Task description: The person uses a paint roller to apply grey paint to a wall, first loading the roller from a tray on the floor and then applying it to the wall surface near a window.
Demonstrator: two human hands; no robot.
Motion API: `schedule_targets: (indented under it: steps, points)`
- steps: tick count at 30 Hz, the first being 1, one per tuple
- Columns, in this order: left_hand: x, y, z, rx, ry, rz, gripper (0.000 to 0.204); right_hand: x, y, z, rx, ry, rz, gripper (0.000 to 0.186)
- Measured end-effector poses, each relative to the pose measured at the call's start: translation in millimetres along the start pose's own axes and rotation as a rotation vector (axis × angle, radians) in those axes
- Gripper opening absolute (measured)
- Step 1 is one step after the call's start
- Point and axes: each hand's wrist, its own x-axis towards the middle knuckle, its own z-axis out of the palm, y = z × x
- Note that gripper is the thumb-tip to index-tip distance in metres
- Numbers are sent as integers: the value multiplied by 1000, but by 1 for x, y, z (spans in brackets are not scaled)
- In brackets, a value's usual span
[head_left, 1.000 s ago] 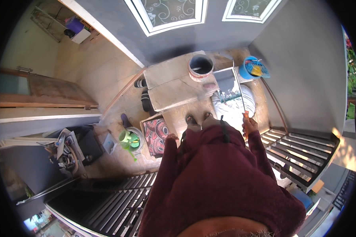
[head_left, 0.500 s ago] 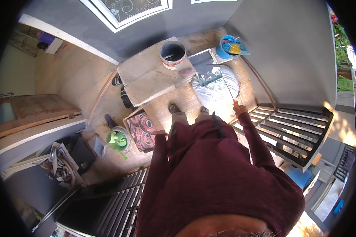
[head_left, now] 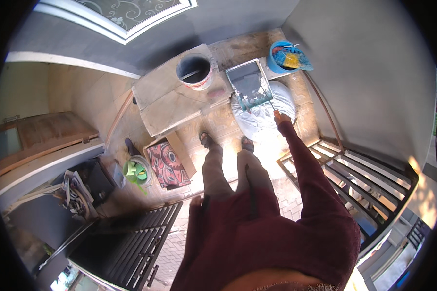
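My right hand [head_left: 283,118] is closed around the orange handle of a paint roller [head_left: 276,112], with the arm stretched forward. Its thin metal rod points into a paint tray [head_left: 234,92], where the roller's head is hard to make out against the dark grey paint. The tray lies tilted, its near end on a stuffed white sack [head_left: 250,125]. My left hand [head_left: 197,200] hangs low beside my left thigh, near the sleeve cuff; its fingers are too unclear to read.
A bucket of dark paint [head_left: 194,72] stands on a tiled step [head_left: 167,104]. Behind the tray is a blue bucket [head_left: 277,59] holding tools. To the left sit a box with a red patterned cover [head_left: 167,165] and a green watering can [head_left: 130,169]. Slatted gates [head_left: 145,242] flank me.
My right hand has moved forward and slightly left, bringing the roller down to the tray. My body leans differently, so more of my legs shows. The left hand sits lower in view.
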Motion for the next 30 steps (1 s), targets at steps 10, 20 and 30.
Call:
schedule_targets:
  steps: [10, 20, 30]
  points:
    - [-5, 86, 23, -782, -231, -1152, 43, 112, 19, 11, -12, -31, 52, 72]
    - [-10, 83, 34, -478, -274, -737, 41, 143, 56, 53, -49, -69, 87, 66]
    - [-17, 61, 44, -312, -260, -536, 33, 105, 67, 41, -2, -99, 80, 73]
